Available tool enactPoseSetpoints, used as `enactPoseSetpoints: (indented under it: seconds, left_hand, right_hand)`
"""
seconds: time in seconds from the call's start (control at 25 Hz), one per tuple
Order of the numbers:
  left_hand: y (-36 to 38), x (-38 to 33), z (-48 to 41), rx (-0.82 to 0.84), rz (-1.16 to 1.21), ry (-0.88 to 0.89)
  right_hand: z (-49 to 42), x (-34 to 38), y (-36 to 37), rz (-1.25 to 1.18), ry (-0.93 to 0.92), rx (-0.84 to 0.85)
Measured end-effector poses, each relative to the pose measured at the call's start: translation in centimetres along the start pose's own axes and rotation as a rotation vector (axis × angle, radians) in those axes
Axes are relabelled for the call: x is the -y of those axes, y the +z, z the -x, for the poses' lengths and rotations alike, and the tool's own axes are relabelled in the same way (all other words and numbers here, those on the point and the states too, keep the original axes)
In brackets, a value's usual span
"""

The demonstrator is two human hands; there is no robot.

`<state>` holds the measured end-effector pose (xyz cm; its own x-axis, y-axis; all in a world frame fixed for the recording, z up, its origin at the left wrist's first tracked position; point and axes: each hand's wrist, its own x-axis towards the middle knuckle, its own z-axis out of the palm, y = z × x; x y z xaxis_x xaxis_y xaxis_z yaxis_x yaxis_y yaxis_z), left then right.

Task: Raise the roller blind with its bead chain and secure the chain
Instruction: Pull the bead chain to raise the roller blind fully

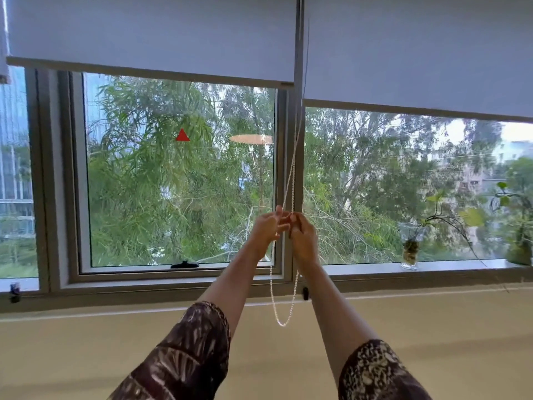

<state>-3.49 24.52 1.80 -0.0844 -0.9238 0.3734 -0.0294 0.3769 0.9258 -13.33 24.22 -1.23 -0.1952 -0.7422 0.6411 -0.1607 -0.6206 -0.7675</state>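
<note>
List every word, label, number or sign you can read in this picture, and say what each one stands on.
No readable text anywhere.
Red triangle on the left window pane: a plain mark, no lettering.
Small dark container at the far left: any label is too small and blurred to read.
Bead chain and glass jar: no print visible.

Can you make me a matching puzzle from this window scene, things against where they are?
Things:
1 bead chain
2 glass vase
3 red triangle
4 black window handle

Places:
a on the window sill
b on the left pane
c held by left hand and right hand
d at the left pane's bottom edge

Pairs: 1-c, 2-a, 3-b, 4-d
</note>
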Motion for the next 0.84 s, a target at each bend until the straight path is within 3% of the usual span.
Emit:
enactPoseSetpoints:
  seconds: [0.28, 0.56, 0.84]
  left_hand:
    - [2.8, -4.4, -2.9, -0.068, 0.128, 0.071]
    - [4.4, -4.2, -3.5, -0.263, 0.242, 0.096]
    - [5.0, -2.2, -2.5, -0.308, 0.067, 0.152]
  right_hand:
    - [3.2, -3.1, 0.1, 0.128, 0.009, 0.014]
    - [4.2, -4.4, -1.9, 0.115, 0.001, 0.131]
    - [0.9, -2.5, -4.0, -0.008, 0.273, 0.335]
